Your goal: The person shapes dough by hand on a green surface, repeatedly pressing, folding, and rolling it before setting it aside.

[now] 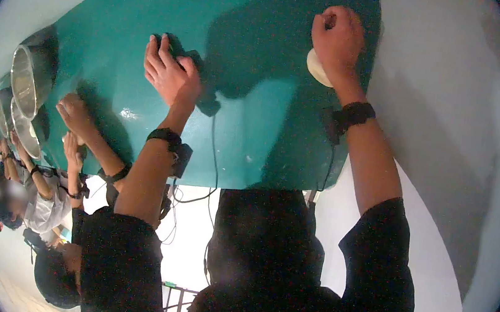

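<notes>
We note a pale dough disc (pixel 317 67) lying on the green table (pixel 253 131), close to the table's right edge. The right hand (pixel 338 39) sits on top of it, fingers curled into a loose fist, knuckles pressing the disc; only the disc's lower rim shows beneath the palm. The left hand (pixel 170 71) lies well apart from that grip, flat and spread open on the bare green surface, holding nothing. Each wrist carries a black band (pixel 355 114) with a cable trailing toward the body. Farther left of the open hand, a co-worker's hands (pixel 74 116) rest on the same table, and beyond them stand steel bowls (pixel 26 75) along the far edge
</notes>
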A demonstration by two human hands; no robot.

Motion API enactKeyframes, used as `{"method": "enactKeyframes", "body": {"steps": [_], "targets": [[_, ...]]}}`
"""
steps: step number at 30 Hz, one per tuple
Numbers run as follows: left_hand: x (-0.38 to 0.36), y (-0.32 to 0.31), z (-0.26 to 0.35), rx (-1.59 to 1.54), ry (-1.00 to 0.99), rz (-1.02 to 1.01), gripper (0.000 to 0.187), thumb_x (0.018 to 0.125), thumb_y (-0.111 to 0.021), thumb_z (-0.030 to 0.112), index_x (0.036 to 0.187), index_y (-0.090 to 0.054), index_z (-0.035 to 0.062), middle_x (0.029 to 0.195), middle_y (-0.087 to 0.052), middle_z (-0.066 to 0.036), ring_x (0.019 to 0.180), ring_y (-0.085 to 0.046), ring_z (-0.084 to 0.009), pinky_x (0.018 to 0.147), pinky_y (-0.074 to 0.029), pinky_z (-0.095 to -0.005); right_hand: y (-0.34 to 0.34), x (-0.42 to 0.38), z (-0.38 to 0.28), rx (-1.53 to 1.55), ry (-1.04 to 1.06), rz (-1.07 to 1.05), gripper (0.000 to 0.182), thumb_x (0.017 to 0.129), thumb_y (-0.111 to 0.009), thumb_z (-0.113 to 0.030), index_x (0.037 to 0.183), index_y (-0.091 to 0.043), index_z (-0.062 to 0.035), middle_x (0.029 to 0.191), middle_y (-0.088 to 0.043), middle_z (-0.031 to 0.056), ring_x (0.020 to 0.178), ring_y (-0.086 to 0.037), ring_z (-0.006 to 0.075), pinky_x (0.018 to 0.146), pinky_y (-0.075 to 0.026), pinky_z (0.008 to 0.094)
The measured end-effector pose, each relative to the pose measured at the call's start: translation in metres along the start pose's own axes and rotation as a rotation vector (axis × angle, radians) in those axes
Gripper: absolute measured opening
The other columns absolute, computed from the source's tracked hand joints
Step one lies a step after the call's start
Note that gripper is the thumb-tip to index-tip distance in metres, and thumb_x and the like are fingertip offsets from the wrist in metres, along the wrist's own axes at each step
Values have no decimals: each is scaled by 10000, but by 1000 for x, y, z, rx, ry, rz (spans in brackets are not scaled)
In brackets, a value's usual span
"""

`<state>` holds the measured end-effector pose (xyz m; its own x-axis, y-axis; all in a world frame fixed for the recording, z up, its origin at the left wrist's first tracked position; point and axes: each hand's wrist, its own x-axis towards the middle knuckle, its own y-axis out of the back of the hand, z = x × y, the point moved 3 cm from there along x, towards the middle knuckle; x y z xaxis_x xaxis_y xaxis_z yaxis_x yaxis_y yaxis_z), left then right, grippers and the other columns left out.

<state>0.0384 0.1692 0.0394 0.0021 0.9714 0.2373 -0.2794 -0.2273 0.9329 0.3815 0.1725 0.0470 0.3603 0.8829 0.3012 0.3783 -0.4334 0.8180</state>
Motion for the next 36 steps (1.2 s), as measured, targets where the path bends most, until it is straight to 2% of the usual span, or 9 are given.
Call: {"method": "enactKeyframes", "body": {"steps": [4,10,13,16,19,22,28,34,36], "targets": [[-3,0,-2,3,-15,14,545,917,-546,183,1454,-538,92,1562,-466,-149,1442,-422,-369,1180,-326,-536,5,-14,1,97,-107,42,153,876,-719,-270,853,-690,-121,830,-701,114,796,-679,373,709,-543,484],[-4,0,2,51,-36,25,541,924,-544,202,1454,-533,93,1548,-474,-146,1431,-426,-360,1181,-321,-533,51,-55,-18,128,-255,-89,198,925,-693,-280,825,-663,-113,824,-676,109,773,-666,372,671,-528,485],[-6,-6,-6,32,-40,22,542,928,-543,212,1456,-530,91,1552,-470,-145,1438,-416,-358,1184,-315,-531,60,-88,-30,76,-1,-56,246,948,-684,-286,800,-638,-95,837,-648,120,798,-650,369,682,-523,490],[-8,-8,-9,32,-50,25,542,930,-541,217,1456,-531,86,1555,-466,-140,1443,-407,-355,1185,-313,-527,67,-113,-30,125,-91,-185,245,947,-691,-275,810,-627,-82,842,-624,126,811,-625,370,696,-510,499],[-9,-7,-7,35,-45,23,543,931,-541,215,1457,-530,81,1554,-465,-135,1440,-411,-351,1185,-315,-522,72,-127,-33,89,-69,-207,178,921,-703,-240,857,-629,-91,843,-612,127,810,-609,369,709,-501,501],[-7,-4,-1,51,-53,35,544,928,-540,213,1456,-533,79,1546,-469,-139,1432,-417,-353,1180,-320,-521,68,-123,-24,18,31,-82,139,865,-726,-212,894,-627,-118,898,-602,121,844,-600,368,722,-494,495],[-10,9,21,16,-65,42,544,920,-548,199,1451,-541,81,1536,-475,-143,1440,-415,-350,1174,-329,-526,75,-114,-22,-141,115,96,192,775,-745,-220,891,-617,-135,987,-586,113,925,-579,351,756,-469,482],[-8,0,15,36,-34,30,548,914,-554,184,1450,-538,74,1552,-462,-157,1445,-413,-366,1171,-332,-530,41,-92,-8,-139,99,-5,182,775,-734,-217,886,-611,-144,931,-594,83,889,-589,323,753,-467,481],[-7,0,11,40,-30,22,550,911,-553,181,1451,-538,77,1558,-459,-158,1447,-414,-370,1172,-329,-532,39,-79,-9,-128,107,43,181,779,-729,-215,895,-612,-141,911,-597,80,875,-591,325,755,-471,478]]}}
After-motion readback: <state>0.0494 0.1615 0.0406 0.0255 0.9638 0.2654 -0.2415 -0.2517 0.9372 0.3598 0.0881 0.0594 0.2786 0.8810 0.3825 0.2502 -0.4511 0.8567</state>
